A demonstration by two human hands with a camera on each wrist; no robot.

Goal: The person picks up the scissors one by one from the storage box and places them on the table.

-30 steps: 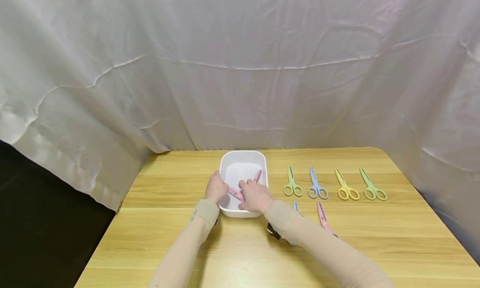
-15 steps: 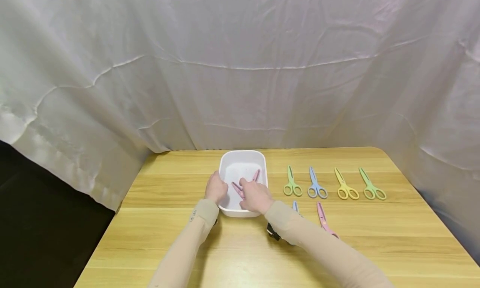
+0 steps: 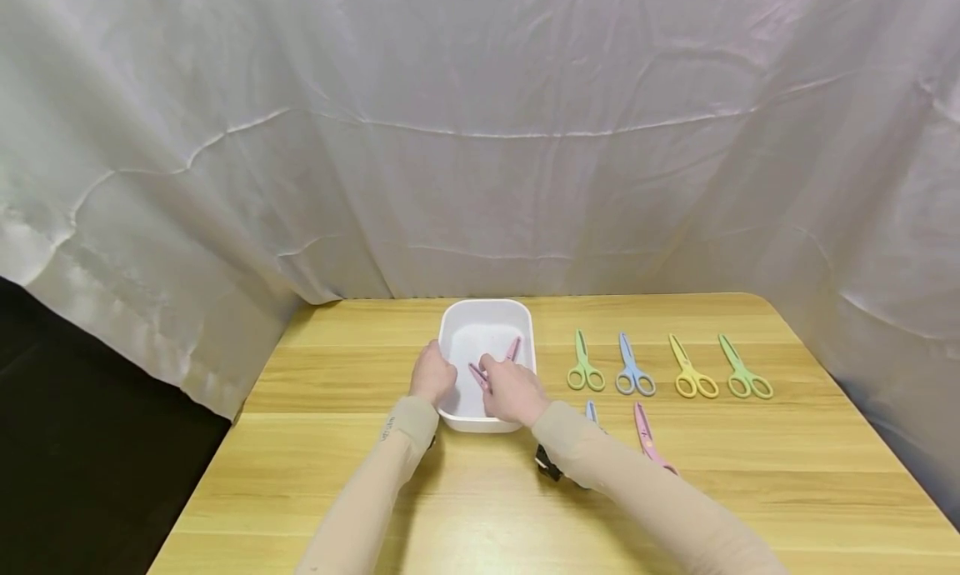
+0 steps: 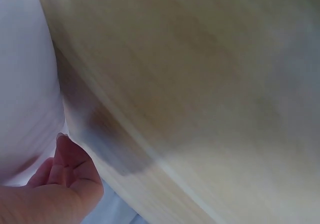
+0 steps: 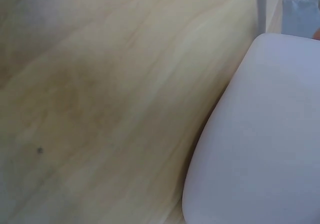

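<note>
A white plastic bin [image 3: 467, 333] stands on the table. My left hand [image 3: 432, 377] grips its left rim, with thumb and fingers together at the edge in the left wrist view. Inside the bin, my right hand [image 3: 513, 392] holds a pair of pink scissors [image 3: 477, 377] low down; their blades point up and left, and their handles are hidden under the hand. Another pink blade [image 3: 513, 347] leans up toward the bin's right wall, its lower end also covered. In the right wrist view the bin's outer wall [image 5: 260, 134] hides the right hand.
Right of the bin lies a row of scissors: green [image 3: 583, 373], blue [image 3: 632, 377], yellow [image 3: 692, 377] and green [image 3: 742, 378]. Nearer, blue scissors [image 3: 592, 412] lie partly under the right forearm, beside pink scissors [image 3: 649, 440]. A grey curtain [image 3: 480, 183] hangs behind the wooden table [image 3: 360, 367].
The pink scissors under my right hand have turned steeper and shifted right; less of them shows. The left hand and the bin have stayed in place.
</note>
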